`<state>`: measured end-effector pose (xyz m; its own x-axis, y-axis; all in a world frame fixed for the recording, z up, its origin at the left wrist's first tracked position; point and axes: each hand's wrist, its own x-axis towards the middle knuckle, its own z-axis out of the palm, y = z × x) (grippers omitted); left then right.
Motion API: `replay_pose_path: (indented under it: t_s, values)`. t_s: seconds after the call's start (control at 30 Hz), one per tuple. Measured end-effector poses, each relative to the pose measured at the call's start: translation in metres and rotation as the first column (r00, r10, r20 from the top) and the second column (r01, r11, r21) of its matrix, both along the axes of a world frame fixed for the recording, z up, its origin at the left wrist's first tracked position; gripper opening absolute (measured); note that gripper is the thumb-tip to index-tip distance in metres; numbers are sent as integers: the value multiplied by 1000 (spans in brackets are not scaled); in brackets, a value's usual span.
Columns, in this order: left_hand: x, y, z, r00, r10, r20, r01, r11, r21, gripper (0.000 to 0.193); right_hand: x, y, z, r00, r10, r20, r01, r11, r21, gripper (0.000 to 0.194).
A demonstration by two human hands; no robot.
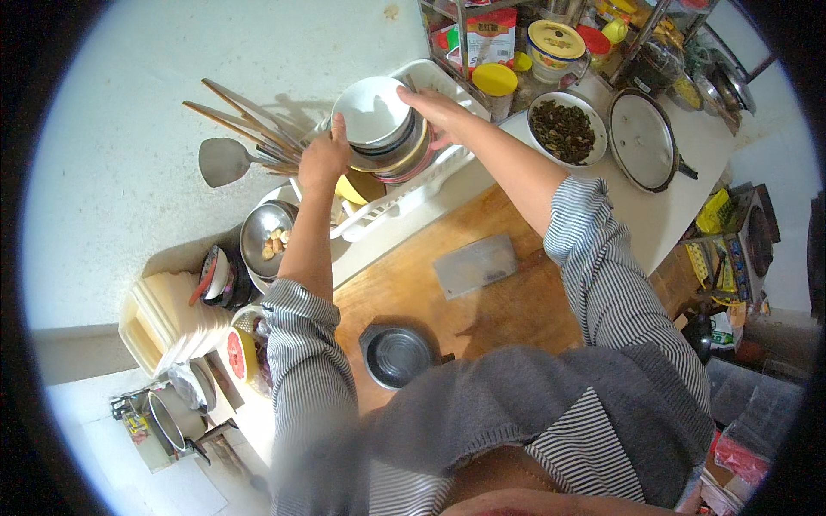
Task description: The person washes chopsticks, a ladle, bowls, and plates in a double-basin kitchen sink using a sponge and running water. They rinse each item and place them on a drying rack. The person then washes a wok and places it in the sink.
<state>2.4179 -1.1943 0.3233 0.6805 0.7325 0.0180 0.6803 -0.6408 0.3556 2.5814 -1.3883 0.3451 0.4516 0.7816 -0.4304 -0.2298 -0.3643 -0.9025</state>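
A stack of bowls, with a white bowl (371, 109) on top and darker and pink-rimmed ones beneath, is between my two hands over a white plastic dish rack (400, 206). My left hand (324, 158) grips its left side, thumb up along the top bowl. On the right side, my right hand (439, 115) has its thumb on the rim and its fingers lower on the stack. Whether the stack rests on the rack cannot be made out. A yellow dish (356, 188) shows below it. Chopsticks (227, 119) and a metal spatula (222, 161) stick out left of the rack.
A cleaver (476, 266) and a dark round bowl (399, 355) lie on the wooden board (387, 290). Left stands a metal bowl (255, 238) holding small pale pieces. To the right are a bowl of dark leafy food (564, 132), a pan lid (641, 140) and a crowded shelf (463, 39).
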Motion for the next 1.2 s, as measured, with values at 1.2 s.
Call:
replay_pose_path:
  t_s: [1.2]
  values:
    - [-588, -528, -67, 355, 925, 132, -333, 257, -907, 16, -393, -326, -168, 758, 578, -302, -648, 720, -248, 25]
